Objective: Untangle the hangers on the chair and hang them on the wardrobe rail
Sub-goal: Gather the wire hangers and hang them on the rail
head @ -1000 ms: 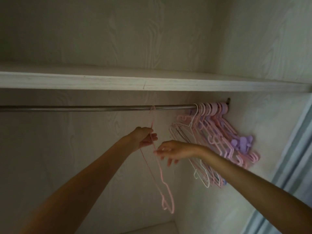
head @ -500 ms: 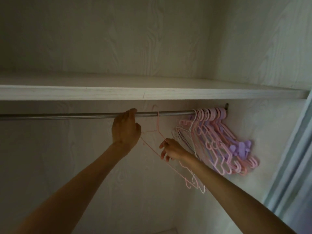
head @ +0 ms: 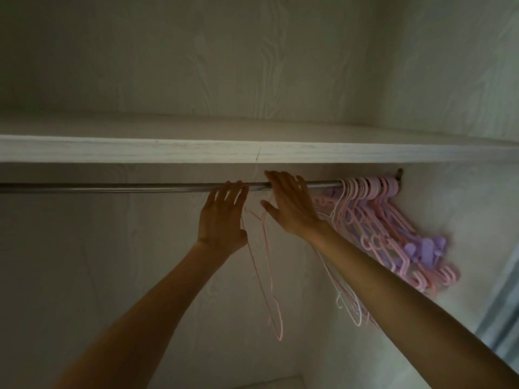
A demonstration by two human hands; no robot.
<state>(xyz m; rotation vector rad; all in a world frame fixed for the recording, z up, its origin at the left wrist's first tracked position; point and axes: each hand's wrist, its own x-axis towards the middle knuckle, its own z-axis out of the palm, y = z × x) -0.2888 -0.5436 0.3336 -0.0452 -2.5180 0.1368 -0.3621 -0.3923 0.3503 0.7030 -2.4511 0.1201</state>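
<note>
So the thin pink hanger [head: 266,265] dangles off the wardrobe rail [head: 112,188], right between both hands. Left hand [head: 222,220] has its fingers straight up against the rail, right hand [head: 289,206] is spread flat over it, neither gripping anything, probably just nudging the hook toward the bunched hangers [head: 393,234] at the far right.

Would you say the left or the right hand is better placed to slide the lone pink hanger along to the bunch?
Probably the right hand: it lies between the pink hanger and the bunch; the left hand is farther away.
</note>
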